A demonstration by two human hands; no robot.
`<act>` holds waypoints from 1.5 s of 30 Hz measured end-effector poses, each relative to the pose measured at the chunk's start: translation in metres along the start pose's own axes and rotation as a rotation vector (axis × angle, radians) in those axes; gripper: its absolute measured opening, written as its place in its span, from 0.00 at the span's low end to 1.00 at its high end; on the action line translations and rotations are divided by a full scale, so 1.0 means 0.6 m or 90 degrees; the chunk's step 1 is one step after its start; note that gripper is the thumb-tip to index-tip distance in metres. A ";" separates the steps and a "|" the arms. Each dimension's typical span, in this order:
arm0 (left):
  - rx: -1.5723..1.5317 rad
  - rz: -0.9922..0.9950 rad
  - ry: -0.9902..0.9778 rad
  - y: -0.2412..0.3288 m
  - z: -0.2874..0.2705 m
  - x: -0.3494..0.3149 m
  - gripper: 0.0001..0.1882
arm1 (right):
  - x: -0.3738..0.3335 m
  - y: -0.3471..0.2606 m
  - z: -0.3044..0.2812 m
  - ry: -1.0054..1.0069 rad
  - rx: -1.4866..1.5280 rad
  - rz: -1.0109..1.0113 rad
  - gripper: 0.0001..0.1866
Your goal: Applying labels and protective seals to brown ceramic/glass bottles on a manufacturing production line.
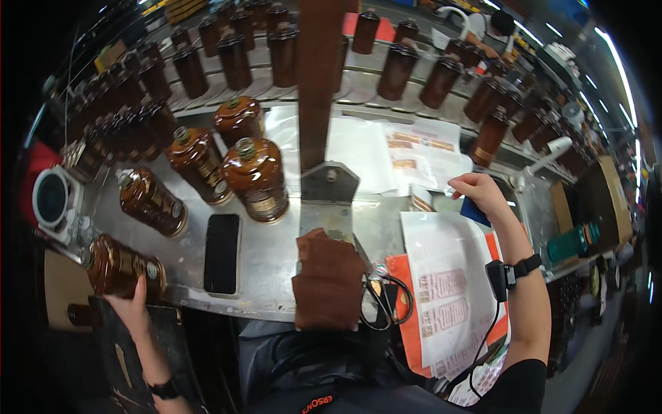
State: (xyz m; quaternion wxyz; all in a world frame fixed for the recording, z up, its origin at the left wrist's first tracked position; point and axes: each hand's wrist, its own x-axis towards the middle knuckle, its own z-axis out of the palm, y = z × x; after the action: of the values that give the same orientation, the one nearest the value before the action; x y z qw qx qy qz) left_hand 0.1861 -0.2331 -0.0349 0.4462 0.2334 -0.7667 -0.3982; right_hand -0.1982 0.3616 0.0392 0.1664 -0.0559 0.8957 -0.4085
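**Gripped at both ends of the bench**

Fingers of the left hand [129,308] wrap a brown bottle [121,268] lying on its side at the bench's [269,276] near left corner. Toward the far right edge, the right hand [483,193] pinches a blue card [476,211] above white printed sheets [448,290]. Between them lie a black phone [222,253], a brown cloth [327,279] and scissors [386,293]; more bottles [255,178] stand behind the phone.

Left hand [129,307] palm — behind brown bottle [123,268]

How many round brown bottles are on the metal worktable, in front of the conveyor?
5: one in the left hand at the near-left edge, one lying left, three standing together.
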 end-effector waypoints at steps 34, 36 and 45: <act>0.012 -0.046 -0.021 -0.060 0.023 0.115 0.52 | 0.050 -0.007 0.072 0.055 -0.570 -0.455 0.06; 0.182 0.056 0.032 -0.045 0.013 0.110 0.56 | 0.052 0.003 0.078 0.151 -0.566 -0.370 0.06; 0.158 0.102 -0.122 0.122 0.273 0.080 0.51 | 0.015 -0.008 0.077 0.213 -0.644 -0.559 0.07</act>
State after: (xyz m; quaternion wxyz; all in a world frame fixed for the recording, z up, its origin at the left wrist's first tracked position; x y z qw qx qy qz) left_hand 0.0194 -0.1594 0.0025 0.3696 0.1855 -0.8650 -0.2842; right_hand -0.1908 0.3232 0.0123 -0.2014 -0.4205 0.8843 0.0271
